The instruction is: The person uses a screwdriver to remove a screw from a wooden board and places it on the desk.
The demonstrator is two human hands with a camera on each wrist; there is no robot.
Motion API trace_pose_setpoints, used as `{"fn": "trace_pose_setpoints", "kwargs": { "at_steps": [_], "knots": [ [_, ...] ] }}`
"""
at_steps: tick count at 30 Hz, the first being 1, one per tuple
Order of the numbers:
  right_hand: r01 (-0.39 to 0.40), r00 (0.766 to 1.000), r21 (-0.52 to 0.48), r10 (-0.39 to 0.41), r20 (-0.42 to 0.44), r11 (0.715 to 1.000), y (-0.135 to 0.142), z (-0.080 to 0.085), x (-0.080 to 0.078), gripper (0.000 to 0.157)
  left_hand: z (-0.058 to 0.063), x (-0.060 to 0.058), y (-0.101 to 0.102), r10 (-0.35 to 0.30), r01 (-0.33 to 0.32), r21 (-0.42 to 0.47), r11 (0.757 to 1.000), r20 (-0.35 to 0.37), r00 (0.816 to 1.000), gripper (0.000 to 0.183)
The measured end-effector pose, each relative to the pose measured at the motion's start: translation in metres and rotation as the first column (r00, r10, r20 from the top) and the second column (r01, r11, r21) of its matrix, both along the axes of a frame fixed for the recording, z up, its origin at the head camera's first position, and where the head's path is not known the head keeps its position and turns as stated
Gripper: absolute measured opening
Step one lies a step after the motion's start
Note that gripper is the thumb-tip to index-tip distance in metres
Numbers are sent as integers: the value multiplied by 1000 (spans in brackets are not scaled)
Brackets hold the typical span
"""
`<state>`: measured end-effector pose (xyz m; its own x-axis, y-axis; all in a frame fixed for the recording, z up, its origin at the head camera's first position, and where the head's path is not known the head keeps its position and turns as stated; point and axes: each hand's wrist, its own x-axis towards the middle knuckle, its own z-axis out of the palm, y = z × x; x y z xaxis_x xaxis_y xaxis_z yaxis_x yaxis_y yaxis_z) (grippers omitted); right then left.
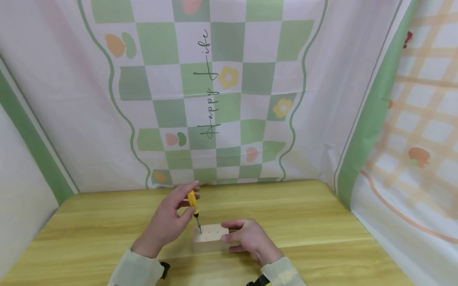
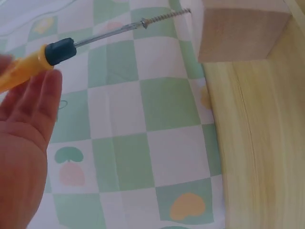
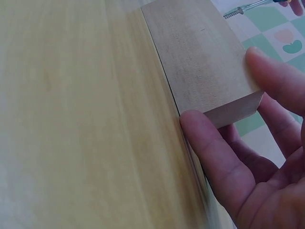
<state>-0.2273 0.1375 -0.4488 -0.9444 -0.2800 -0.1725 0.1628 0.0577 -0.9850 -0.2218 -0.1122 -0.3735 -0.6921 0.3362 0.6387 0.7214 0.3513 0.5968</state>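
Left fingers (image 1: 184,190) hold a screwdriver (image 1: 192,199) on a ridged screw (image 2: 167,17), nine o'clock on the wooden block (image 1: 213,246) right fingers (image 1: 236,235) grip. Checked cloth (image 1: 227,38) backs the grained tabletop (image 1: 300,229).

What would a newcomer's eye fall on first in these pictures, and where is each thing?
Probably the green-and-white checked cloth behind the table, with "Happy Life" printed sideways on it. Next, the yellow-handled screwdriver in the left hand, its tip at a screw near the left end of the wooden block. The right hand holds the block's right end.
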Motion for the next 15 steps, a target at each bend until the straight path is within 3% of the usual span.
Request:
{"fn": "trace_pose_setpoints", "kwargs": {
  "at_steps": [6,12,15],
  "knots": [
    [-2,1000,11,2,-5,1000,-1,0,0,44,2,1,0,49,-49,-14,999,-29,998,58],
    [-1,1000,17,1,-1,1000,-1,0,0,45,5,2,0,-7,7,-1,1000,42,999,60],
    [0,1000,18,0,-4,1000,-1,0,0,45,5,1,-1,10,-10,-8,1000,22,1000,58]
  ]
}}
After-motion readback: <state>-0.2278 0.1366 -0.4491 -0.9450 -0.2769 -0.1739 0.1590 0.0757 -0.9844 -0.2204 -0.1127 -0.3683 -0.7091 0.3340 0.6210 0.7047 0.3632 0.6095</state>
